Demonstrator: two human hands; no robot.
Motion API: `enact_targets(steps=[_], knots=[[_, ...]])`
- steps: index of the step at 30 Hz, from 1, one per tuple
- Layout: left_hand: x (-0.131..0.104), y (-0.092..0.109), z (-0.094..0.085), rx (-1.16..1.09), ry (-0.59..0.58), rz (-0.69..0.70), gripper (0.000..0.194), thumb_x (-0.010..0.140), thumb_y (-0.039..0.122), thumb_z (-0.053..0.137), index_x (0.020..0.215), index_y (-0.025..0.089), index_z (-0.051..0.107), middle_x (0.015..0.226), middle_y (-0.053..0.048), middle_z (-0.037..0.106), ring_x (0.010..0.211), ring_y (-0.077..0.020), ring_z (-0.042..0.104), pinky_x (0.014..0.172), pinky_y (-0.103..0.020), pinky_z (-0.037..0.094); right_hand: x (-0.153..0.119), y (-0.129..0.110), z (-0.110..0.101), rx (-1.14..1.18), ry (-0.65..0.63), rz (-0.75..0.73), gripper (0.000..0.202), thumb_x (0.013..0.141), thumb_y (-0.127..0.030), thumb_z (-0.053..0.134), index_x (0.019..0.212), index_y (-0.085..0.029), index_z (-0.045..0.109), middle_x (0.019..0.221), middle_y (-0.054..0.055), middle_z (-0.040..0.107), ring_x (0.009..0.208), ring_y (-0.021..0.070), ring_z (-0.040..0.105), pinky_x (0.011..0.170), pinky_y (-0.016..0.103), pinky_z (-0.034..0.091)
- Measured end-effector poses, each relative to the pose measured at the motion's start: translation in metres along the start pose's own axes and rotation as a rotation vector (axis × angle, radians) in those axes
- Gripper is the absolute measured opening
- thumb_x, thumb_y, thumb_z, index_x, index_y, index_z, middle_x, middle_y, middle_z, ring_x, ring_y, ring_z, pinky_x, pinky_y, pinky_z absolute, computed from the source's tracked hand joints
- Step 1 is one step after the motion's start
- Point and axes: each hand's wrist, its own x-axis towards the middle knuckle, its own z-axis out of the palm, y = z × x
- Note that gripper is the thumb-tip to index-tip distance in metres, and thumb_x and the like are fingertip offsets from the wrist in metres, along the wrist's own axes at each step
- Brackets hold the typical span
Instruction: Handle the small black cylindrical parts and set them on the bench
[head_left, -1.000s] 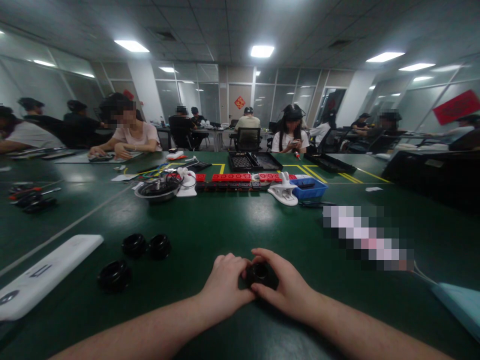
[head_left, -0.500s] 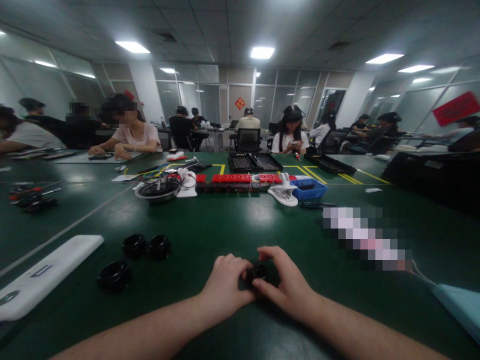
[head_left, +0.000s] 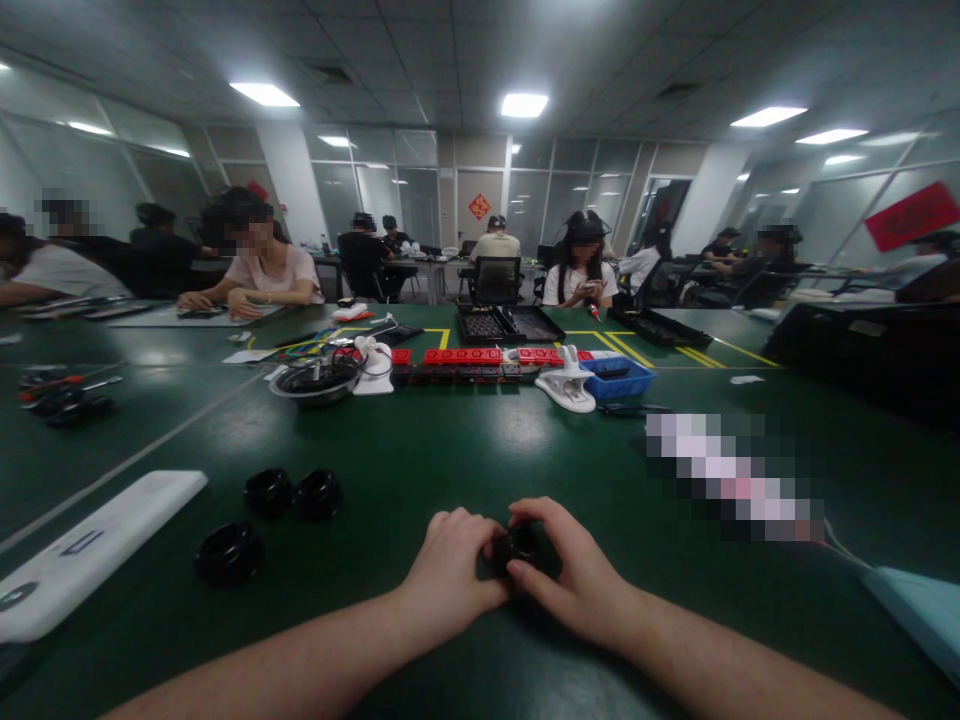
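In front of me, low over the green table, a small glossy black ring-shaped part [head_left: 523, 543] sits between both hands. My left hand [head_left: 453, 562] curls round its left side, and its fingertips are partly hidden behind the part. From the right, my right hand [head_left: 577, 565] grips it with thumb in front and fingers behind. The ring's round opening faces up. Off to the left lie three similar black rings: one nearer me [head_left: 229, 553] and a pair just behind it, a left one [head_left: 268, 491] and a right one [head_left: 319, 494].
A long white panel [head_left: 105, 550] lies at left. Farther back are a metal bowl [head_left: 315, 385], a red-and-black strip [head_left: 465, 360], white clamps [head_left: 568, 385] and a blue bin [head_left: 622, 378]. A blurred-out item [head_left: 735, 480] and a light-blue object [head_left: 919, 615] lie at right. People sit beyond.
My right hand's fingers have shifted slightly on the black ring, and more of the ring shows. My left hand has stayed nearly still.
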Motion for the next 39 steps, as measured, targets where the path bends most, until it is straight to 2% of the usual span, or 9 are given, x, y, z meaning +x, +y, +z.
enact_targets(steps=[7, 10, 14, 17, 22, 27, 30, 34, 39], knots=[[0.0011, 0.0001, -0.0001, 0.026, -0.009, -0.02, 0.018, 0.066, 0.031, 0.065, 0.07, 0.018, 0.052, 0.075, 0.001, 0.055, 0.076, -0.0185, 0.048, 0.067, -0.029, 0.032, -0.0002, -0.0012, -0.0017, 0.016, -0.064, -0.05, 0.057, 0.071, -0.016, 0.057, 0.123, -0.021, 0.035, 0.109, 0.009, 0.053, 0.099, 0.0226, 0.053, 0.087, 0.039, 0.043], [0.0009, 0.0003, -0.0004, 0.017, -0.019, -0.014, 0.019, 0.067, 0.034, 0.064, 0.073, 0.019, 0.054, 0.076, 0.001, 0.055, 0.076, -0.0189, 0.048, 0.068, -0.029, 0.032, 0.0009, -0.0004, -0.0007, -0.001, -0.023, 0.005, 0.052, 0.071, -0.02, 0.06, 0.118, -0.02, 0.04, 0.106, 0.009, 0.054, 0.096, 0.0233, 0.054, 0.084, 0.039, 0.045], [0.0004, 0.0008, -0.0005, 0.006, -0.009, -0.002, 0.018, 0.068, 0.034, 0.063, 0.074, 0.019, 0.054, 0.074, 0.002, 0.055, 0.075, -0.0184, 0.048, 0.068, -0.028, 0.031, 0.0014, 0.0011, 0.0005, -0.013, 0.023, 0.044, 0.042, 0.071, -0.018, 0.059, 0.11, -0.02, 0.045, 0.095, 0.006, 0.057, 0.087, 0.0213, 0.057, 0.078, 0.038, 0.048], [0.0005, 0.001, -0.0006, -0.004, -0.005, 0.006, 0.017, 0.068, 0.032, 0.063, 0.074, 0.019, 0.054, 0.074, 0.002, 0.055, 0.074, -0.018, 0.048, 0.067, -0.028, 0.031, -0.0001, 0.0008, 0.0003, 0.026, 0.034, -0.007, 0.045, 0.072, -0.014, 0.054, 0.115, -0.02, 0.04, 0.099, 0.007, 0.058, 0.091, 0.0208, 0.057, 0.081, 0.038, 0.047], [0.0011, 0.0, 0.0003, 0.006, 0.008, -0.01, 0.017, 0.066, 0.03, 0.064, 0.069, 0.018, 0.052, 0.073, 0.002, 0.054, 0.074, -0.0183, 0.047, 0.067, -0.029, 0.031, -0.0011, -0.001, -0.0002, 0.061, -0.054, -0.041, 0.06, 0.071, -0.012, 0.053, 0.126, -0.02, 0.031, 0.115, 0.01, 0.052, 0.105, 0.0228, 0.052, 0.09, 0.041, 0.042], [0.0007, -0.0004, 0.0006, -0.007, 0.005, 0.014, 0.016, 0.066, 0.029, 0.064, 0.073, 0.019, 0.054, 0.073, 0.002, 0.054, 0.074, -0.0183, 0.047, 0.067, -0.029, 0.031, 0.0001, 0.0011, 0.0012, 0.001, -0.025, 0.068, 0.053, 0.07, -0.018, 0.06, 0.118, -0.019, 0.04, 0.105, 0.009, 0.055, 0.096, 0.0229, 0.054, 0.085, 0.04, 0.045], [0.0003, 0.0002, 0.0, -0.029, 0.02, 0.017, 0.016, 0.066, 0.029, 0.064, 0.072, 0.019, 0.054, 0.072, 0.002, 0.054, 0.073, -0.0181, 0.047, 0.066, -0.029, 0.031, -0.0004, 0.0026, 0.0017, 0.005, -0.011, 0.053, 0.046, 0.072, -0.018, 0.059, 0.115, -0.02, 0.042, 0.102, 0.008, 0.057, 0.093, 0.0217, 0.056, 0.083, 0.038, 0.046], [0.0002, 0.0009, -0.0005, -0.029, 0.025, -0.005, 0.017, 0.064, 0.028, 0.065, 0.069, 0.018, 0.053, 0.072, 0.002, 0.054, 0.073, -0.018, 0.047, 0.065, -0.028, 0.031, -0.0012, 0.0017, 0.0011, 0.039, -0.032, -0.031, 0.05, 0.075, -0.013, 0.052, 0.121, -0.021, 0.037, 0.105, 0.007, 0.057, 0.096, 0.0203, 0.055, 0.086, 0.038, 0.045], [0.0002, 0.0014, -0.0006, -0.04, 0.024, -0.008, 0.017, 0.064, 0.028, 0.066, 0.068, 0.018, 0.052, 0.071, 0.002, 0.054, 0.072, -0.0177, 0.046, 0.065, -0.027, 0.03, 0.0, 0.0015, 0.0001, 0.037, -0.045, -0.022, 0.059, 0.073, -0.015, 0.054, 0.126, -0.02, 0.031, 0.114, 0.009, 0.052, 0.103, 0.0222, 0.051, 0.089, 0.04, 0.042]])
